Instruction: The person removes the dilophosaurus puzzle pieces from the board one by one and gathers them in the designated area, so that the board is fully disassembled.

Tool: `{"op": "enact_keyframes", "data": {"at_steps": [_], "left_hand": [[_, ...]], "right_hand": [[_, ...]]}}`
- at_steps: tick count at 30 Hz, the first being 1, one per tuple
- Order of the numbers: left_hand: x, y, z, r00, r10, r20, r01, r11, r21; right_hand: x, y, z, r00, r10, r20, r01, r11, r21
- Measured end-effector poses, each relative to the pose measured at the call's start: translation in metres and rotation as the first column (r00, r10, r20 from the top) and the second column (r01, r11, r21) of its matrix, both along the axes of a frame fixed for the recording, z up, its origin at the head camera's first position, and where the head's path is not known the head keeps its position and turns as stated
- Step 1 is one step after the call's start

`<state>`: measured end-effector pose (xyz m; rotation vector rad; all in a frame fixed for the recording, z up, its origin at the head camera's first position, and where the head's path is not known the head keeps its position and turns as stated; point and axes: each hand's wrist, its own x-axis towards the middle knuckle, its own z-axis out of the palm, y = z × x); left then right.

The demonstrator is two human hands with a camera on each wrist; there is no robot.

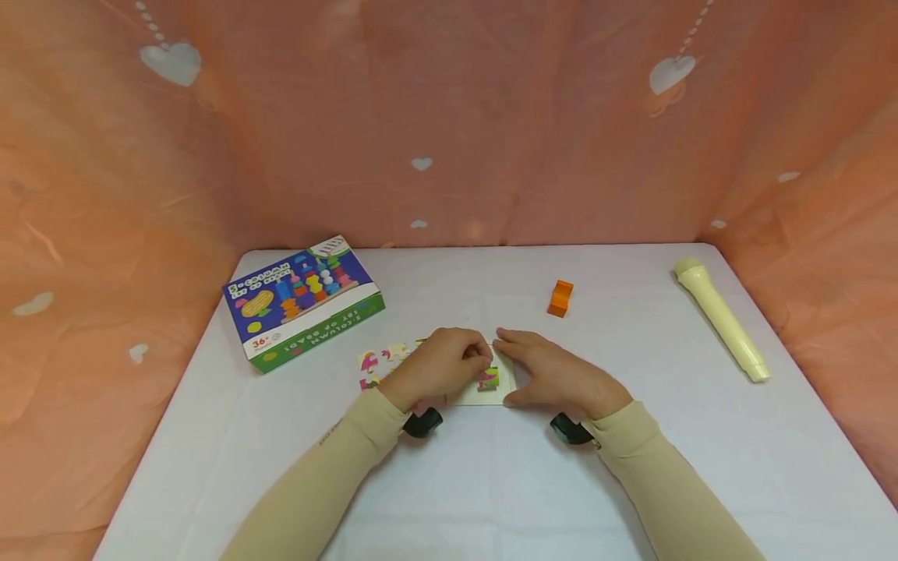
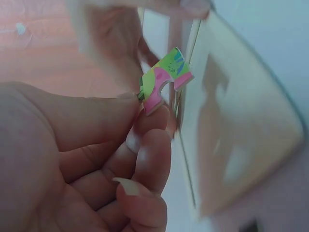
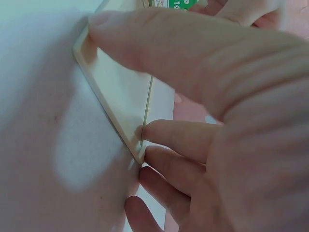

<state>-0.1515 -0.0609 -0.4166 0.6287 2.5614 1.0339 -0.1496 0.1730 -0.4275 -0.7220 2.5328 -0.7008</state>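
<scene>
Between thumb and index finger my left hand pinches a small jigsaw puzzle piece, green and pink with a rounded notch. It is held tilted, close to a pale, shallow puzzle board. My right hand spans the board's right end. Its thumb presses the near corner and the index fingertip touches the far edge, with fingers fairly straight. Several colourful puzzle pieces lie left of the board, partly hidden behind the left wrist. The left hand covers the board's left part in the head view.
A blue and green bead-set box lies at the back left of the white table. An orange wavy block sits beyond the right hand. Farther right lies a pale yellow stick with a wider head. Orange cloth hangs behind.
</scene>
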Motion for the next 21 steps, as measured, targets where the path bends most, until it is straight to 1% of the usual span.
{"op": "enact_keyframes", "data": {"at_steps": [2,4,7,9,11,13,15,18,21], "left_hand": [[0.000,-0.010,0.001,1.000,0.024,0.003,-0.024,1.000,-0.009],[0.002,-0.022,0.001,0.999,0.052,0.013,-0.052,0.998,-0.022],[0.010,-0.041,-0.001,0.996,0.087,0.028,-0.086,0.996,-0.039],[0.016,-0.052,-0.003,0.994,0.099,0.052,-0.098,0.995,-0.036],[0.021,-0.060,-0.004,0.993,0.099,0.068,-0.097,0.995,-0.030],[0.025,-0.064,-0.005,0.994,0.087,0.063,-0.086,0.996,-0.025],[0.027,-0.066,-0.006,0.996,0.075,0.049,-0.074,0.997,-0.024],[0.028,-0.067,-0.008,0.998,0.063,0.016,-0.062,0.998,-0.026],[0.028,-0.068,-0.011,0.997,0.072,0.020,-0.072,0.997,-0.021]], "right_hand": [[0.000,0.000,-0.001,1.000,0.002,-0.004,-0.002,1.000,0.001],[0.000,-0.001,-0.002,1.000,0.009,-0.010,-0.009,1.000,-0.004],[0.000,-0.002,-0.002,1.000,0.013,-0.015,-0.013,1.000,-0.004],[0.000,-0.001,-0.002,1.000,0.016,-0.025,-0.016,1.000,0.003],[0.001,0.000,-0.002,1.000,0.013,-0.026,-0.013,1.000,0.007],[0.001,0.002,-0.002,0.999,0.011,-0.030,-0.011,1.000,0.010],[0.001,0.003,-0.002,1.000,-0.006,-0.015,0.006,1.000,0.007],[0.001,0.005,-0.002,1.000,-0.006,-0.020,0.006,1.000,0.004],[0.001,0.005,-0.002,1.000,0.001,-0.023,-0.001,1.000,0.001]]}}
